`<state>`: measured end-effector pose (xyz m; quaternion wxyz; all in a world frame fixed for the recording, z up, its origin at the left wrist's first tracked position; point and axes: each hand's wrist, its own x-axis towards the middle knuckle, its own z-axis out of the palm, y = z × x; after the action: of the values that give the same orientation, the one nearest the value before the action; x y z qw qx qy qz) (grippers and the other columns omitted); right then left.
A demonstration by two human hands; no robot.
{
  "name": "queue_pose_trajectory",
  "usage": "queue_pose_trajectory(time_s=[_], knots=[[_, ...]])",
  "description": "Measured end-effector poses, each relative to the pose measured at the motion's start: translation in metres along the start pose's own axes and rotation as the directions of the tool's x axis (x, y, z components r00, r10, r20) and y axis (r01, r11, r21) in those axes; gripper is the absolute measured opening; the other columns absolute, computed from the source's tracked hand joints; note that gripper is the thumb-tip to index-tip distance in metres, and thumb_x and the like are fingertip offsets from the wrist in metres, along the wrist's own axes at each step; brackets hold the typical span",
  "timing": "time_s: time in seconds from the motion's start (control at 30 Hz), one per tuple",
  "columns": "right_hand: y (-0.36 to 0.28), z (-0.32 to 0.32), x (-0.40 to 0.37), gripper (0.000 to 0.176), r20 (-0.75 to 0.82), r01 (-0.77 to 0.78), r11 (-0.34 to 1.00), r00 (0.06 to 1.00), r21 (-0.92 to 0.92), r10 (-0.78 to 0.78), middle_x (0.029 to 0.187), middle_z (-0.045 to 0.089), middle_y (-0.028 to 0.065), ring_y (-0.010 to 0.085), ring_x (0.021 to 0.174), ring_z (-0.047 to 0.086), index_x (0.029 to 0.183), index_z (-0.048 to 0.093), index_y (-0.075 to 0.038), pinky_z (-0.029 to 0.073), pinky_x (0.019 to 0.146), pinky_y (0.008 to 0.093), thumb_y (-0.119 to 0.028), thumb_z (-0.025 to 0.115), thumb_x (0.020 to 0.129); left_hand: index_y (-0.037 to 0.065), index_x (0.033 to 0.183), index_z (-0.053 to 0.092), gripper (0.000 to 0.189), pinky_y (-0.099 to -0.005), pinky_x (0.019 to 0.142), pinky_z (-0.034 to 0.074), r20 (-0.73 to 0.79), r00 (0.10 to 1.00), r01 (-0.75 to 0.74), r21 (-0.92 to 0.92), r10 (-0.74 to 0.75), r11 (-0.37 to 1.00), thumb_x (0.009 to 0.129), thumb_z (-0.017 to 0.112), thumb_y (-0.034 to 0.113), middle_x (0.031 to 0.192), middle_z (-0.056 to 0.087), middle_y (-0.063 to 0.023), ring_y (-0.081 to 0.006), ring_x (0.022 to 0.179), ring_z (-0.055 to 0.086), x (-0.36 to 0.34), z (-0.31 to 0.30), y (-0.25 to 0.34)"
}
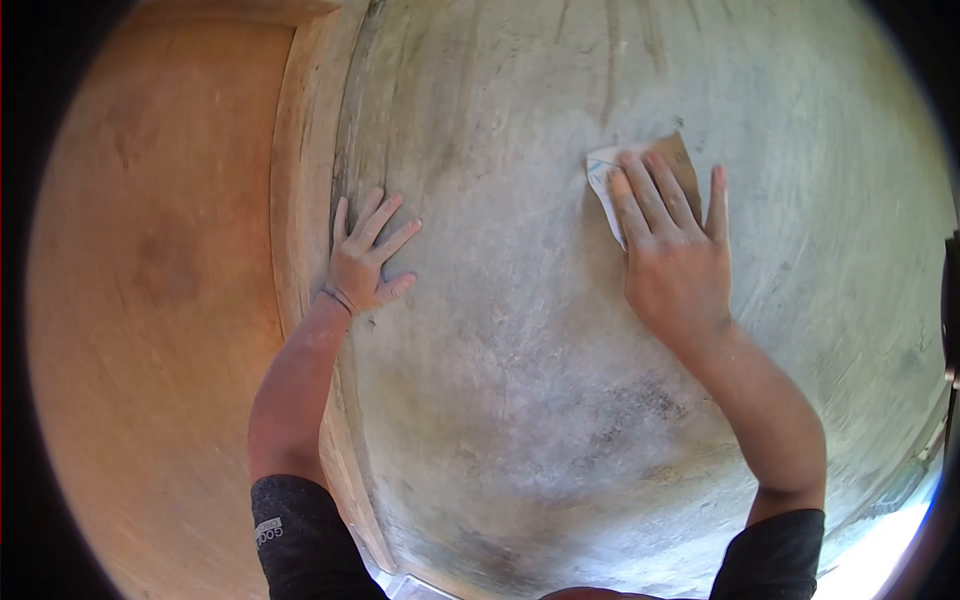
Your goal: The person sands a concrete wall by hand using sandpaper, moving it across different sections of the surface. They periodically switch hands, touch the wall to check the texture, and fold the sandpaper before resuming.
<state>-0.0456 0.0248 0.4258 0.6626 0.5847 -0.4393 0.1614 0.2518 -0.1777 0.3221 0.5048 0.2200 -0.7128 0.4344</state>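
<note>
My right hand presses a folded sheet of sandpaper against the grey wall. The sheet's visible back is part white, part brown, with faint printing, and its rough face is hidden. Three fingers lie over the paper, while one outer finger is stretched out beside it on the wall; my thumb is out of sight. Lower and to the left, my left hand rests flat on the wall with spread fingers, close to the wooden frame. It holds nothing, and pale dust coats its fingers.
An orange-brown wooden panel fills the left side beyond the frame. Dark blotches and streaks mark the wall. Bright light shows at the lower right, and a dark object stands at the right edge.
</note>
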Motion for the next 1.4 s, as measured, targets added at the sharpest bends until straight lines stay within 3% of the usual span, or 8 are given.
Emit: queue_pose_trajectory(time_s=[0.13, 0.27, 0.4, 0.6, 0.77, 0.97, 1.23, 1.4], knots=[[-0.012, 0.01, 0.004, 0.044, -0.05, -0.015, 0.999, 0.999, -0.044, 0.013, 0.136, 0.049, 0.006, 0.0202, 0.129, 0.043, 0.126, 0.051, -0.006, 0.017, 0.11, 0.0577, -0.009, 0.051, 0.082, 0.018, 0.125, 0.056, 0.058, -0.0579, 0.107, 0.018, 0.06, 0.998, -0.008, 0.003, 0.008, 1.0, 0.08, 0.052, 0.053, 0.143, 0.036, -0.0165, -0.0374, 0.134, 0.032, 0.0, -0.006, -0.002], [-0.006, 0.021, 0.042, 0.042, -0.19, -0.014, 0.999, 0.982, -0.033, 0.007, 0.131, 0.053, 0.0131, 0.0245, 0.126, 0.046, 0.121, 0.054, 0.001, 0.021, 0.107, 0.059, -0.01, 0.05, 0.08, 0.028, 0.129, 0.053, 0.064, -0.0567, 0.108, 0.021, 0.042, 0.997, 0.067, -0.136, -0.062, 0.988, 0.069, 0.068, 0.041, 0.148, 0.032, -0.0074, -0.0295, 0.136, 0.029, 0.001, -0.003, 0.002], [-0.02, 0.021, 0.033, 0.042, -0.174, -0.048, 0.997, 0.984, -0.053, 0.038, 0.13, 0.053, 0.0135, 0.0248, 0.125, 0.048, 0.121, 0.054, 0.001, 0.023, 0.107, 0.0582, -0.01, 0.049, 0.081, 0.019, 0.127, 0.055, 0.059, -0.0548, 0.107, 0.021, 0.041, 0.999, 0.027, -0.074, -0.024, 0.997, 0.08, 0.053, 0.053, 0.145, 0.035, -0.0152, -0.035, 0.133, 0.033, 0.0, 0.0, -0.002], [-0.025, 0.019, 0.016, 0.041, -0.103, -0.034, 0.998, 0.994, -0.043, 0.029, 0.13, 0.053, 0.0141, 0.0253, 0.124, 0.048, 0.122, 0.053, 0.001, 0.028, 0.105, 0.0574, -0.009, 0.047, 0.082, 0.018, 0.127, 0.055, 0.058, -0.0548, 0.107, 0.022, 0.051, 0.998, 0.045, -0.066, -0.042, 0.997, 0.078, 0.056, 0.049, 0.145, 0.037, -0.0131, -0.0347, 0.133, 0.034, 0.001, -0.002, 0.0], [-0.007, 0.028, 0.069, 0.041, -0.24, -0.125, 0.989, 0.965, -0.073, 0.104, 0.129, 0.055, 0.0117, 0.024, 0.125, 0.048, 0.121, 0.054, -0.001, 0.026, 0.105, 0.0588, -0.007, 0.047, 0.082, 0.018, 0.127, 0.055, 0.057, -0.0541, 0.107, 0.022, 0.026, 0.999, 0.04, -0.096, -0.037, 0.995, 0.077, 0.057, 0.046, 0.144, 0.037, -0.0127, -0.034, 0.133, 0.034, 0.002, -0.003, -0.003], [-0.036, 0.022, 0.001, 0.039, -0.148, -0.098, 0.992, 0.985, -0.079, 0.086, 0.128, 0.056, 0.0109, 0.0239, 0.123, 0.049, 0.118, 0.057, -0.002, 0.027, 0.104, 0.0602, -0.009, 0.049, 0.081, 0.018, 0.127, 0.055, 0.054, -0.0532, 0.108, 0.023, 0.001, 0.999, 0.042, -0.071, -0.042, 0.997, 0.079, 0.055, 0.043, 0.144, 0.038, -0.013, -0.0336, 0.133, 0.034, 0.001, -0.002, -0.002], [-0.004, 0.02, 0.076, 0.029, -0.21, -0.126, 0.986, 0.972, -0.107, 0.101, 0.127, 0.057, 0.0053, 0.0211, 0.123, 0.049, 0.115, 0.06, -0.01, 0.027, 0.106, 0.0571, -0.013, 0.045, 0.09, 0.012, 0.128, 0.054, 0.052, -0.0515, 0.108, 0.023, -0.005, 1.0, 0.025, -0.076, -0.025, 0.997, 0.085, 0.048, 0.042, 0.142, 0.04, -0.0144, -0.0344, 0.132, 0.036, 0.001, 0.0, -0.002], [-0.027, 0.013, 0.013, 0.032, -0.176, -0.095, 0.993, 0.981, -0.072, 0.081, 0.122, 0.059, 0.0125, 0.0243, 0.117, 0.054, 0.108, 0.062, 0.0, 0.032, 0.101, 0.0601, -0.008, 0.05, 0.079, 0.011, 0.128, 0.054, 0.052, -0.0507, 0.109, 0.022, -0.014, 0.999, 0.034, -0.071, -0.035, 0.997, 0.086, 0.046, 0.042, 0.142, 0.04, -0.0149, -0.0346, 0.132, 0.035, 0.001, 0.001, -0.002]])
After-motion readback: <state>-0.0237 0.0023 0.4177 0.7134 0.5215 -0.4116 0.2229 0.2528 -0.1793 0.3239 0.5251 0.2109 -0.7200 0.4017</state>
